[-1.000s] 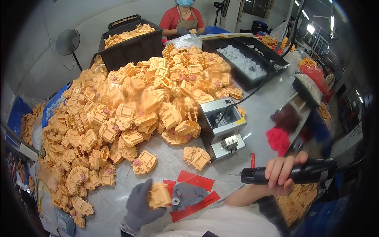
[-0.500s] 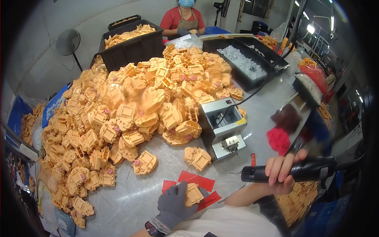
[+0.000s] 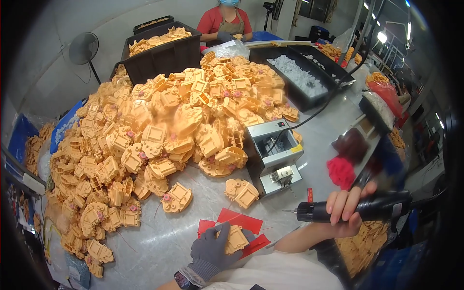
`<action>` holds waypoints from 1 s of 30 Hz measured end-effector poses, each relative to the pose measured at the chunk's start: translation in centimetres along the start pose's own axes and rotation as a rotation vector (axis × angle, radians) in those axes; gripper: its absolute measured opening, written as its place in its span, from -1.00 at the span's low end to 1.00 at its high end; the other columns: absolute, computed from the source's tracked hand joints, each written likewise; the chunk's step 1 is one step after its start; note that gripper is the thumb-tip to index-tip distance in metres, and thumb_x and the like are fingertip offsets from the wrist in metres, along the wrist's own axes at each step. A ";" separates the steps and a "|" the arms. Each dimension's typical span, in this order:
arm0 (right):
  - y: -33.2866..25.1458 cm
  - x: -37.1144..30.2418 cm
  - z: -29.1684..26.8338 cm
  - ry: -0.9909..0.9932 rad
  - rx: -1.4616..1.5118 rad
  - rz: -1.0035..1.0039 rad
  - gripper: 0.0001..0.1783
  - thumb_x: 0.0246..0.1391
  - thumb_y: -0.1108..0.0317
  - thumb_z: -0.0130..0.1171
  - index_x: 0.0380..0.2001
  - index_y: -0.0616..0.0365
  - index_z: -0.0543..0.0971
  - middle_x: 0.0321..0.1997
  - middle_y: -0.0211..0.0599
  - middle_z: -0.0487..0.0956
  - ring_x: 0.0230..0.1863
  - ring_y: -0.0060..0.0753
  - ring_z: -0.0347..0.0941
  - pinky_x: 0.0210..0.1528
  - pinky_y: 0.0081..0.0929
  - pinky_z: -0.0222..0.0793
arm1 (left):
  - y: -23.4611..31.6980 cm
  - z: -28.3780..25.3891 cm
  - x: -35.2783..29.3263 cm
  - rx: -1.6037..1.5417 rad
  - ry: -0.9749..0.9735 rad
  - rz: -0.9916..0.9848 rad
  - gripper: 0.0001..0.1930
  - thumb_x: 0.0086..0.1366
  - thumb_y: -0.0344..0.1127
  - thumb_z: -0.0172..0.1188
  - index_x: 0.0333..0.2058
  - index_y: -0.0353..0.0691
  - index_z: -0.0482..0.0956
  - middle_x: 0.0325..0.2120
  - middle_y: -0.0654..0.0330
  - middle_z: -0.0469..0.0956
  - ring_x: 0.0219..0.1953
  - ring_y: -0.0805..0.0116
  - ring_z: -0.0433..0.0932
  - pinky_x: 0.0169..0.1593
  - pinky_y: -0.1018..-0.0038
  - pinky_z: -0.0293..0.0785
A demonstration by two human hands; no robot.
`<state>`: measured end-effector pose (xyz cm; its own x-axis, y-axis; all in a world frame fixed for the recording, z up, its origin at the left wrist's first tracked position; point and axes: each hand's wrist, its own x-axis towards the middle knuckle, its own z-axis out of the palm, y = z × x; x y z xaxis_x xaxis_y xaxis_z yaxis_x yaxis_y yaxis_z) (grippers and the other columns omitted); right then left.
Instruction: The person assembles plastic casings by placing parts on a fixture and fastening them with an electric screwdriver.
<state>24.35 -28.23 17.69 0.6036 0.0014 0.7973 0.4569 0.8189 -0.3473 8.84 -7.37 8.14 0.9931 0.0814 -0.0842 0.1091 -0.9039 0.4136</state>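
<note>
My left hand point(image 3: 210, 249), in a grey glove, grips an orange plastic housing point(image 3: 236, 239) above a red sheet point(image 3: 241, 220) on the metal table. Bare-fingered, my right hand point(image 3: 345, 205) is wrapped around a black electric screwdriver point(image 3: 374, 205), its thin bit pointing left and clear of the housing. Just beyond my left hand lie two loose orange housings, one point(image 3: 241, 193) beside the screw feeder point(image 3: 274, 157) and another point(image 3: 177, 197) farther left with a pinkish round part on it. The screw feeder is a metal box with a dark tray on top.
A big heap of orange housings point(image 3: 159, 125) covers the table's left and middle. Behind it stands a black crate point(image 3: 162, 57); a black tray point(image 3: 309, 99) of white parts is at back right. Red cloth point(image 3: 341, 172) lies at right. A co-worker point(image 3: 224, 24) sits across.
Almost nothing differs. My left hand with the housing has shifted very slightly left; the screwdriver stays nearly in the same place.
</note>
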 end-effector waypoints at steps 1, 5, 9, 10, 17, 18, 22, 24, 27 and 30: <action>0.1 0.1 0.0 -0.031 -0.032 0.007 -0.53 0.05 0.49 0.10 -0.02 0.19 0.15 -0.57 -0.36 0.35 -0.65 -0.50 0.33 -0.41 -0.49 0.29 | 0.0 0.0 0.0 0.000 0.002 -0.002 -0.19 -0.12 0.20 0.29 0.09 -0.04 0.27 -0.25 -0.02 0.41 -0.36 0.05 0.54 -0.38 0.22 0.49; 0.1 0.2 0.1 -0.032 -0.048 0.004 -0.53 0.04 0.49 0.10 -0.02 0.20 0.15 -0.57 -0.36 0.35 -0.65 -0.51 0.32 -0.42 -0.50 0.29 | -0.1 0.2 -0.2 -0.008 0.029 0.010 -0.19 -0.12 0.20 0.30 0.08 -0.04 0.27 -0.23 -0.01 0.40 -0.36 0.06 0.54 -0.38 0.23 0.49; 0.0 0.2 -0.1 -0.029 -0.041 0.009 -0.53 0.04 0.48 0.11 -0.03 0.19 0.16 -0.57 -0.35 0.36 -0.65 -0.50 0.34 -0.41 -0.50 0.31 | -0.2 0.2 -0.4 -0.009 0.070 0.039 -0.19 -0.12 0.19 0.31 0.09 -0.04 0.28 -0.24 0.00 0.40 -0.36 0.05 0.54 -0.39 0.23 0.49; 0.0 0.2 -0.1 -0.032 -0.039 0.014 -0.54 0.04 0.48 0.11 -0.03 0.19 0.16 -0.57 -0.34 0.36 -0.64 -0.49 0.34 -0.41 -0.49 0.32 | -0.2 0.1 -0.3 -0.009 0.069 0.038 -0.19 -0.12 0.19 0.31 0.09 -0.04 0.28 -0.24 0.00 0.40 -0.36 0.05 0.54 -0.39 0.23 0.49; 0.2 0.2 0.0 -0.023 -0.036 0.014 -0.54 0.04 0.48 0.11 -0.03 0.19 0.16 -0.56 -0.34 0.36 -0.63 -0.49 0.35 -0.40 -0.49 0.32 | -0.5 0.2 -0.4 -0.003 0.035 -0.006 -0.17 -0.13 0.20 0.31 0.10 -0.04 0.27 -0.21 0.00 0.38 -0.37 0.06 0.53 -0.40 0.25 0.48; 0.2 0.2 0.0 -0.026 -0.041 0.015 -0.54 0.05 0.48 0.11 -0.03 0.18 0.16 -0.56 -0.34 0.36 -0.63 -0.49 0.35 -0.39 -0.49 0.32 | -0.6 0.3 -0.4 -0.011 0.058 0.006 -0.17 -0.13 0.20 0.31 0.11 -0.03 0.28 -0.21 0.01 0.38 -0.37 0.07 0.53 -0.40 0.25 0.48; 0.2 -0.2 -0.4 0.020 0.010 0.019 -0.44 -0.03 0.54 0.13 0.03 0.19 0.15 -0.57 -0.31 0.37 -0.66 -0.40 0.33 -0.46 -0.40 0.29 | -0.9 0.8 -0.6 -0.039 0.070 0.005 -0.17 -0.13 0.21 0.31 0.10 -0.06 0.29 -0.22 0.03 0.38 -0.35 0.10 0.52 -0.38 0.26 0.48; 0.3 -0.2 -0.3 0.026 0.020 0.015 -0.44 -0.03 0.54 0.13 0.04 0.19 0.15 -0.57 -0.31 0.37 -0.66 -0.40 0.33 -0.45 -0.40 0.29 | -1.2 1.4 -0.6 -0.075 0.112 0.002 -0.14 -0.14 0.23 0.31 0.09 -0.11 0.30 -0.21 0.02 0.36 -0.21 0.08 0.47 -0.24 0.21 0.44; 0.4 -0.2 -0.3 0.024 0.026 0.008 -0.44 -0.03 0.53 0.13 0.04 0.20 0.15 -0.57 -0.32 0.37 -0.66 -0.41 0.33 -0.45 -0.40 0.28 | -1.1 2.1 -1.1 -0.034 0.230 0.036 -0.12 -0.17 0.22 0.34 0.09 -0.17 0.31 -0.14 -0.04 0.33 -0.08 0.01 0.37 -0.06 0.15 0.35; 0.5 -0.1 -0.4 0.015 0.020 0.010 -0.43 -0.02 0.52 0.13 0.05 0.21 0.15 -0.57 -0.33 0.37 -0.66 -0.42 0.33 -0.45 -0.41 0.28 | -1.7 2.6 -0.9 -0.001 0.346 0.111 -0.13 -0.15 0.23 0.31 0.06 -0.23 0.33 -0.10 -0.13 0.33 -0.07 -0.06 0.35 0.01 0.08 0.28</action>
<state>24.72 -28.06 17.26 0.6177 0.0009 0.7864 0.4382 0.8300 -0.3451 7.61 -6.96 5.17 0.9546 0.1202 0.2727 -0.0003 -0.9146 0.4043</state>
